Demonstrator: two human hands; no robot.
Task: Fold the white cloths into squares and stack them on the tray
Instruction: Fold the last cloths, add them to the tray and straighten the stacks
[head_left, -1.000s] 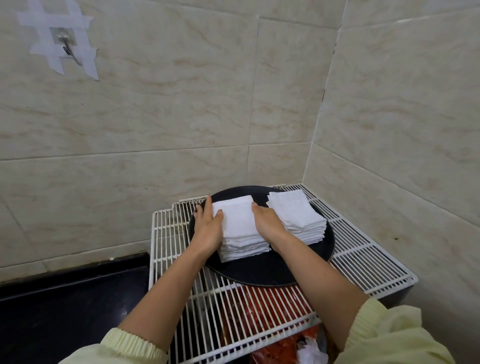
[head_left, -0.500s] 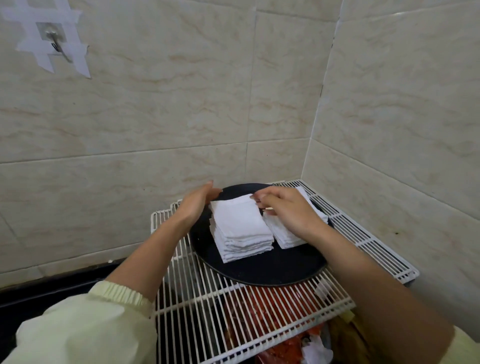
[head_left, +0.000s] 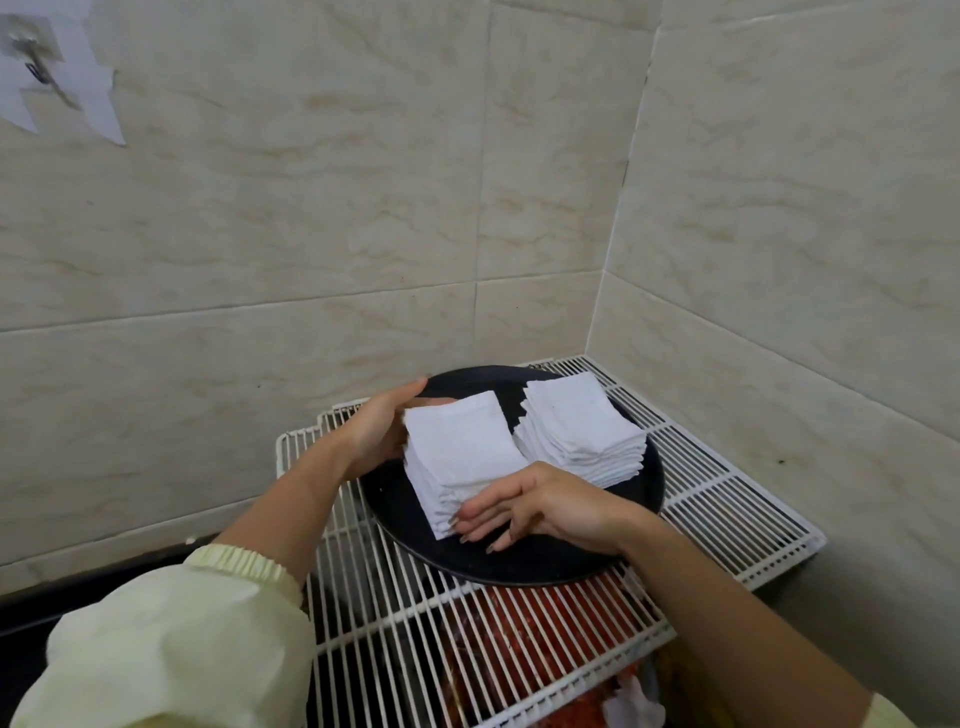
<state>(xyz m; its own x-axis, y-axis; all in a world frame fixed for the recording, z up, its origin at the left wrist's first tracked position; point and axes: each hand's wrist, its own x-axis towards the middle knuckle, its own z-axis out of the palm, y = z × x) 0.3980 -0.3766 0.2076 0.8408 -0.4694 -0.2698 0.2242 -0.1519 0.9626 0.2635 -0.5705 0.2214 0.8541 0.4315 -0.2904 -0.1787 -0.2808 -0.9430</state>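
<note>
Sitting on the black tray (head_left: 519, 566) are two piles of folded white cloths. The tray's left pile (head_left: 462, 452) is pressed from both sides by straight, open fingers: left hand (head_left: 376, 431) on the far-left side, right hand (head_left: 540, 506) at the near edge. The right pile (head_left: 576, 426) sits just beside it.

I see soft, even light and no glare. The wall lines bend near the edges, and the top left corner looks blurry.

Tiled walls (head_left: 311, 218) close off the frame above and right of the black tray (head_left: 524, 569). Left stack (head_left: 462, 452) and right stack (head_left: 576, 431) fill its centre, nearly touching. Bare wire rack (head_left: 727, 499) lies open at right and lower centre.
</note>
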